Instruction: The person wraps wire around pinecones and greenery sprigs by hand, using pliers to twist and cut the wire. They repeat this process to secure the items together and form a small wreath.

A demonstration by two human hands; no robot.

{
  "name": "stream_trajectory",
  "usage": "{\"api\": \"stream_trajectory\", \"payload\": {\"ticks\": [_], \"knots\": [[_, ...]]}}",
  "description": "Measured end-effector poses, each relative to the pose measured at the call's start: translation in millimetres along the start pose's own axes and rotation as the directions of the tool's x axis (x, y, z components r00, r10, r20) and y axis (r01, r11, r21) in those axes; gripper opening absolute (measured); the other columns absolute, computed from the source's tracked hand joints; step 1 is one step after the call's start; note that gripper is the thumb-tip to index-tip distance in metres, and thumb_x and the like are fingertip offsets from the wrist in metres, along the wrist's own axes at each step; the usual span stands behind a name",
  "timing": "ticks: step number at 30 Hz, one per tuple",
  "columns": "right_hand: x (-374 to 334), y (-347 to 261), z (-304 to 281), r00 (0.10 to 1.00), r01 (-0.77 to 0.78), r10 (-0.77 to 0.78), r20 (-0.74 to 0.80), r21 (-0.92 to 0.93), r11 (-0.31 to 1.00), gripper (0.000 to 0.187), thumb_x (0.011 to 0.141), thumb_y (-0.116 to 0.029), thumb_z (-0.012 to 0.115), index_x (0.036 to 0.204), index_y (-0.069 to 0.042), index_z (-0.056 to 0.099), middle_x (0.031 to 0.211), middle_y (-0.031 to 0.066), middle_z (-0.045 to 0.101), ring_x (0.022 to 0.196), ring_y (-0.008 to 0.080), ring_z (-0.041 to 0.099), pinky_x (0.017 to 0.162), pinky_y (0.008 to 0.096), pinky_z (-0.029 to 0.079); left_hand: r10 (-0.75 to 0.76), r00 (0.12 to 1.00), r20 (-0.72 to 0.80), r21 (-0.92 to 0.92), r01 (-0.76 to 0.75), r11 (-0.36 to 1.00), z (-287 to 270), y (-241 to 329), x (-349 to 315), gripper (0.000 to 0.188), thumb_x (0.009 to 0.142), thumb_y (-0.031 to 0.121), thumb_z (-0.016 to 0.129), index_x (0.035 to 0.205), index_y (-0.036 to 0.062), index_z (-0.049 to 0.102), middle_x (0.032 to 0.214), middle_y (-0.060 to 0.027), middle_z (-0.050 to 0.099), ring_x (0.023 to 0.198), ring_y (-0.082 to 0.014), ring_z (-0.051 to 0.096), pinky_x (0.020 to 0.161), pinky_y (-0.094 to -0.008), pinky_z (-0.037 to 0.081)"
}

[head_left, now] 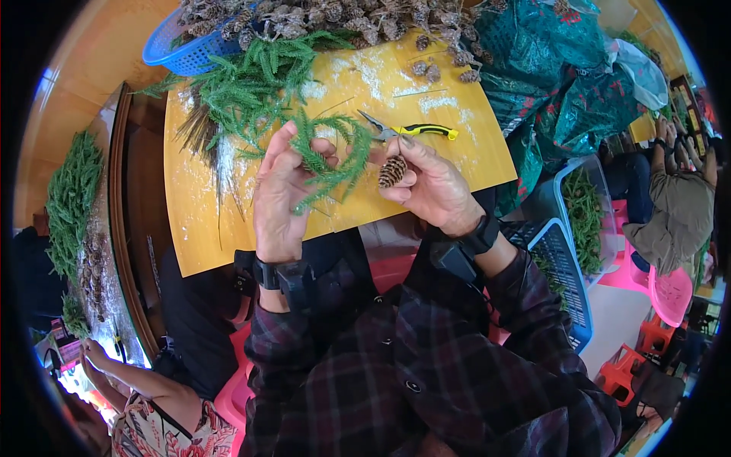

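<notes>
My left hand [283, 186] is closed round a sprig of artificial green pine [346, 164], bent into a loose ring above the table. Close beside it, my right hand [438, 183] pinches the top of a brown pine cone [393, 172], which hangs from the thumb and fingertips. The cone and the sprig are slightly apart. Pliers [407, 129] with yellow and black handles lie on the table just beyond both hands, their jaws pointing left. A heap of green pine sprigs [251, 87] rests on the table's left side.
Many pine cones [365, 19] are piled along the far edge beside a blue basket [171, 49]. White flakes dust the yellow tabletop [343, 206]. Green plastic bags [544, 84] stand to the right, above a blue crate [567, 266]. Other people [156, 404] sit at both sides.
</notes>
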State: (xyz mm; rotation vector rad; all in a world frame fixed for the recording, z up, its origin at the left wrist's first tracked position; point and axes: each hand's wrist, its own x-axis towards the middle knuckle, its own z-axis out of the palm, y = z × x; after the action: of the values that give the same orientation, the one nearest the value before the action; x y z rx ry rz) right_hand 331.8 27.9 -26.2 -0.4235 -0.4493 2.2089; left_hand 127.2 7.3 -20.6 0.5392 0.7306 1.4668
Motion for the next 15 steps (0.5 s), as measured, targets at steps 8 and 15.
{"api": "stream_trajectory", "payload": {"ticks": [8,15], "knots": [[1,-2,-4,0.998,-0.01,0.016,0.068,-0.084,0.996,0.016,0.093,-0.019,0.055,0.095,-0.004,0.061,0.115,0.013,0.06,0.059,0.0026,0.045,0.056,0.022,0.041,-0.082,0.996,-0.045,-0.222,0.07,0.972,-12,-1,3,0.031,0.087,0.004,0.051,0.118,0.0016,0.048,0.103,-0.0119,0.063,0.097,-0.0247,0.06,0.092,-0.0399,0.048],[-2,8,5,1.0,0.007,-0.005,0.018,-0.129,0.992,0.021,0.093,-0.026,0.054,0.091,-0.006,0.062,0.102,0.0088,0.061,0.056,0.0054,0.046,0.055,0.0241,0.042,-0.118,0.989,-0.093,-0.203,0.097,0.974,-12,-9,4,0.028,0.087,0.004,0.051,0.114,0.0035,0.049,0.103,-0.0106,0.063,0.097,-0.0229,0.06,0.09,-0.0385,0.048]]}}
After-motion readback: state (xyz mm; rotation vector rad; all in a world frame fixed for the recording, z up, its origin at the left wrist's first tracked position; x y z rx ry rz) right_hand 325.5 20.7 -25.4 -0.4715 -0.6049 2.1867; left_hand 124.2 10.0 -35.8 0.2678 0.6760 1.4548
